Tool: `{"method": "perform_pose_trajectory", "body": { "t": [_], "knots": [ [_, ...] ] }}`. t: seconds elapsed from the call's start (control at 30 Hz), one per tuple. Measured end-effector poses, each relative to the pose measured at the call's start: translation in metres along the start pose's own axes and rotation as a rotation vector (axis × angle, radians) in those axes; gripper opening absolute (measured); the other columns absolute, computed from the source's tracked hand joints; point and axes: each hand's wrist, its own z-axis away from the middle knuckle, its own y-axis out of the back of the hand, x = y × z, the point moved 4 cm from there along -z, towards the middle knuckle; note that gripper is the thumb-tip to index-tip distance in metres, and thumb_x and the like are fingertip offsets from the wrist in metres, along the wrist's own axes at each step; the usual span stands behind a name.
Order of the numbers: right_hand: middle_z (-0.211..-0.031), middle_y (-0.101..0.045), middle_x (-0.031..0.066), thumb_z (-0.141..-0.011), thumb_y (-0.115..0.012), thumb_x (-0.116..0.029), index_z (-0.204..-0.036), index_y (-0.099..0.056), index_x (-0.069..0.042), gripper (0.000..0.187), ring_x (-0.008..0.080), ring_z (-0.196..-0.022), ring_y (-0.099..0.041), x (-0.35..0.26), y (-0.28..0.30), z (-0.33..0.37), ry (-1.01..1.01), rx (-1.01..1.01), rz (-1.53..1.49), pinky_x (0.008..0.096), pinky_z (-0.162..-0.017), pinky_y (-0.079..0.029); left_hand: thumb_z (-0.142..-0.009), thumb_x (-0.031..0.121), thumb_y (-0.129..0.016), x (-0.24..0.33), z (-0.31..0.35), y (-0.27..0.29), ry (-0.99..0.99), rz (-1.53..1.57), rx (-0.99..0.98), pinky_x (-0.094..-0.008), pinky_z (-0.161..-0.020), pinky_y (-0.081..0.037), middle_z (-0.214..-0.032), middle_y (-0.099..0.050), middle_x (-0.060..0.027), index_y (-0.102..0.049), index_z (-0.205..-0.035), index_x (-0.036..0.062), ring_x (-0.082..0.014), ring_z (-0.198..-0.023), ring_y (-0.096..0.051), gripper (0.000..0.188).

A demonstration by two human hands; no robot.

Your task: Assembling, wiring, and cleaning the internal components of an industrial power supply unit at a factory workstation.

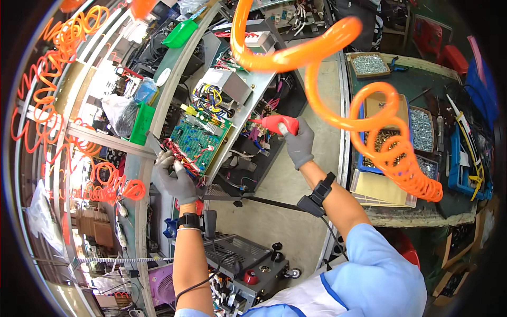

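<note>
A green-topped counter (391, 214) stands at the right and carries a box of screws (369, 64). An orange coiled hose (414, 178) hangs above it. Left of centre, a green circuit board (198, 142) lies along a pale metal panel (255, 94). The right hand (299, 142) has its grip wrapped around a red tool (274, 124), located to the right of the board. The left hand (178, 182) is at the board's lower left corner, fingers bent beside red wires (182, 159); whether its grip holds anything cannot be determined.
</note>
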Motion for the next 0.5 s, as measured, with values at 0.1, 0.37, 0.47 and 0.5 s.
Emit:
{"method": "perform_pose_trajectory", "body": {
  "t": [0.1, 0.37, 0.47, 0.5],
  "knots": [
    [-0.076, -0.057, 0.0026, -0.081, -0.068, -0.012, -0.083, -0.055, -0.001, 0.018, 0.0087, -0.064, -0.057, 0.005, -0.006, -0.001, 0.014, 0.049, -0.055, 0.0246, -0.054, -0.053, -0.078, -0.007, -0.047, -0.001, -0.002, 0.002, 0.007, 0.016, 0.001, -0.0379, -0.099, -0.035, -0.105, -0.059, -0.0137, -0.051, -0.09, -0.0007, -0.0258, -0.108, -0.052, 0.014],
    [-0.061, -0.042, -0.0007, -0.076, -0.072, -0.012, -0.07, -0.048, -0.003, 0.026, 0.0045, -0.06, -0.039, -0.017, -0.001, -0.003, 0.31, 0.06, 0.277, 0.0239, -0.05, -0.037, -0.077, -0.006, -0.047, -0.005, 0.0, 0.0, 0.009, 0.037, -0.001, -0.038, -0.1, -0.035, -0.106, -0.058, -0.0136, -0.051, -0.09, -0.0007, -0.0265, -0.111, -0.05, 0.015],
    [-0.06, -0.043, -0.0006, -0.076, -0.072, -0.012, -0.071, -0.049, -0.004, 0.025, 0.0046, -0.058, -0.039, -0.018, -0.002, -0.001, 0.317, 0.058, 0.295, 0.0237, -0.049, -0.036, -0.077, -0.006, -0.047, -0.004, -0.001, 0.001, -0.009, 0.013, -0.005, -0.0381, -0.1, -0.034, -0.106, -0.058, -0.0137, -0.051, -0.09, -0.0007, -0.0267, -0.112, -0.05, 0.015],
    [-0.06, -0.044, -0.0007, -0.076, -0.072, -0.012, -0.071, -0.049, -0.004, 0.025, 0.0049, -0.056, -0.039, -0.021, -0.003, 0.0, 0.33, 0.065, 0.279, 0.0236, -0.049, -0.036, -0.077, -0.006, -0.047, -0.004, -0.003, 0.002, -0.012, 0.013, -0.005, -0.0382, -0.101, -0.034, -0.106, -0.058, -0.0139, -0.051, -0.091, -0.0007, -0.0269, -0.112, -0.05, 0.015]
  ]
}}
